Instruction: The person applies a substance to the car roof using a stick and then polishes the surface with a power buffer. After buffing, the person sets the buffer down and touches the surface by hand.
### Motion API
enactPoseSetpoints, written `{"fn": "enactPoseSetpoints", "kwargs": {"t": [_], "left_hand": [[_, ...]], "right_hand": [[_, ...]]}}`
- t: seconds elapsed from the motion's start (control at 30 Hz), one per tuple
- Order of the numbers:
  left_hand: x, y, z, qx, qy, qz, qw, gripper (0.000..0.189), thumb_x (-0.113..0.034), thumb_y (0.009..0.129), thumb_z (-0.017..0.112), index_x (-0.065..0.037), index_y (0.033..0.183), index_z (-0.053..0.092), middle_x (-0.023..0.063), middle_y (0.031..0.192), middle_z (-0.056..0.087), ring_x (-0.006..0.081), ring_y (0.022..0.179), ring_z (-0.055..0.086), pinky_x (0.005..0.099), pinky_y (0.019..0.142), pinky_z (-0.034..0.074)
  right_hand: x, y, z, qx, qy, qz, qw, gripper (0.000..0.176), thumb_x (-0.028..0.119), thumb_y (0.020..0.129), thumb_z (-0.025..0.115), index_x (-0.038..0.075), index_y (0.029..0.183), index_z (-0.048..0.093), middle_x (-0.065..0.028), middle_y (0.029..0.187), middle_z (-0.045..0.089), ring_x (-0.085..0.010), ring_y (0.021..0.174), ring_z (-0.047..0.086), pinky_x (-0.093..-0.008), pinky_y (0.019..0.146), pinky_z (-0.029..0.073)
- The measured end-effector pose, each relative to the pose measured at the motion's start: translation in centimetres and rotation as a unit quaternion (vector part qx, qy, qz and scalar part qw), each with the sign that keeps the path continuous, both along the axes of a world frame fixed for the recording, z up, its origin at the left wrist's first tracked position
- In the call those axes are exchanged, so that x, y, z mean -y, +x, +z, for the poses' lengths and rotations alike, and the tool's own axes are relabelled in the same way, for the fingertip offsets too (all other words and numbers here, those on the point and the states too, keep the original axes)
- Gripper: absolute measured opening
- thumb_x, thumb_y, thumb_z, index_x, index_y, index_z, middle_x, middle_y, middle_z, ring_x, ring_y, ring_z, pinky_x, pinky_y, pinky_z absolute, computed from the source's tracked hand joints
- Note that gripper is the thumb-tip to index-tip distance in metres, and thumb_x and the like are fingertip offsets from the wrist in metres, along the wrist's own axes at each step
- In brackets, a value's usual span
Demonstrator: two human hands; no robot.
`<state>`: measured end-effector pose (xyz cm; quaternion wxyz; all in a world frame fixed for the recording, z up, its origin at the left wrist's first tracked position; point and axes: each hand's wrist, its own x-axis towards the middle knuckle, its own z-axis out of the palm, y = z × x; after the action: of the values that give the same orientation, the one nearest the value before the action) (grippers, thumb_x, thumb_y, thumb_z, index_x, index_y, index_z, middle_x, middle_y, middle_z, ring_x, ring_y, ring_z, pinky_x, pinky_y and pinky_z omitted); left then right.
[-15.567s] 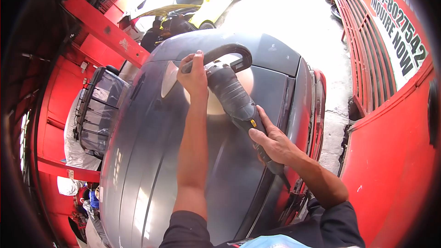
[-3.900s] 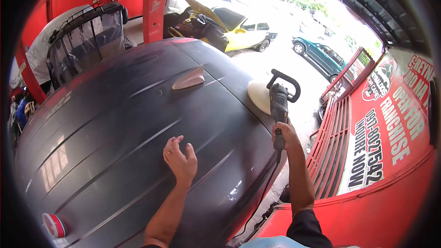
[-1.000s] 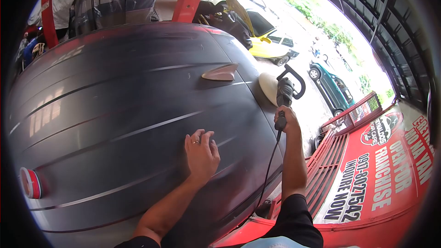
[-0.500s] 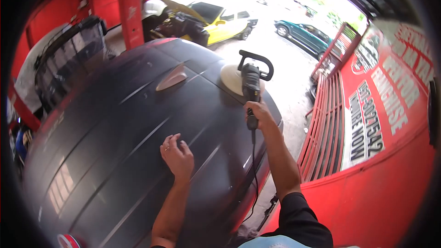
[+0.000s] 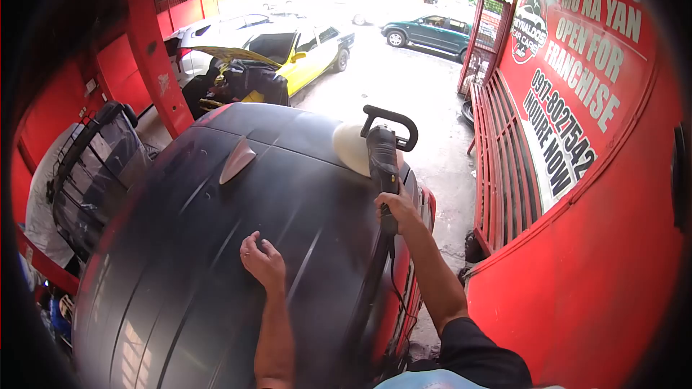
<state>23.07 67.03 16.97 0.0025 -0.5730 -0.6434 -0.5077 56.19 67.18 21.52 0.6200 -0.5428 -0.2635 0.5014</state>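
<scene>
The black handle of a corded polisher is in my right hand. Its pale round pad rests on the far right part of a dark car roof. A black loop handle stands up at the tool's front, and nothing grips it. My left hand is over the middle of the roof, empty, its fingers apart and slightly bent. Whether it touches the roof I cannot tell. A pinkish fin antenna stands on the roof, ahead and to the left of that hand.
Beyond the roof is a yellow car with its hood up. A green car stands farther out. Red slatted bench and red wall with lettering line the right. A red post rises at the left.
The view has tilted up, showing more of the street and wall sign. The polisher still sits at the roof's far right part in my right hand. My left hand stays empty.
</scene>
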Motion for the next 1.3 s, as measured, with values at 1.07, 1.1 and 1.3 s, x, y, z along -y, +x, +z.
{"fn": "enactPoseSetpoints", "kwargs": {"t": [1.07, 1.1, 1.3], "left_hand": [[1.2, 1.4, 1.8, 0.047, -0.083, 0.037, 0.995, 0.031, -0.014, 0.092, 0.058, -0.01, 0.122, 0.059, 0.0147, 0.127, 0.057, 0.0306, 0.125, 0.05, 0.0538, 0.115, 0.028], [1.4, 1.5, 1.9, 0.052, -0.086, 0.041, 0.994, 0.031, -0.014, 0.092, 0.058, -0.01, 0.122, 0.059, 0.0147, 0.127, 0.057, 0.0306, 0.125, 0.05, 0.0538, 0.115, 0.028], [1.4, 1.4, 2.3, 0.063, -0.087, 0.042, 0.993, 0.03, -0.013, 0.092, 0.059, -0.009, 0.121, 0.06, 0.0131, 0.127, 0.056, 0.03, 0.126, 0.049, 0.0529, 0.116, 0.025]], "right_hand": [[-2.1, -3.8, 4.3, 0.159, -0.067, 0.076, 0.982, 0.064, -0.004, 0.075, 0.06, 0.014, 0.132, 0.036, -0.0088, 0.07, 0.051, -0.0198, 0.048, 0.055, -0.0358, 0.038, 0.046], [-2.6, -3.6, 4.2, 0.179, -0.075, 0.073, 0.978, 0.064, -0.005, 0.075, 0.059, 0.014, 0.132, 0.036, -0.0085, 0.07, 0.051, -0.0196, 0.047, 0.055, -0.0354, 0.037, 0.046], [-5.4, -4.6, 3.3, 0.188, -0.093, 0.08, 0.974, 0.065, -0.005, 0.075, 0.059, 0.016, 0.132, 0.035, -0.008, 0.07, 0.049, -0.0187, 0.047, 0.053, -0.0344, 0.038, 0.045]]}}
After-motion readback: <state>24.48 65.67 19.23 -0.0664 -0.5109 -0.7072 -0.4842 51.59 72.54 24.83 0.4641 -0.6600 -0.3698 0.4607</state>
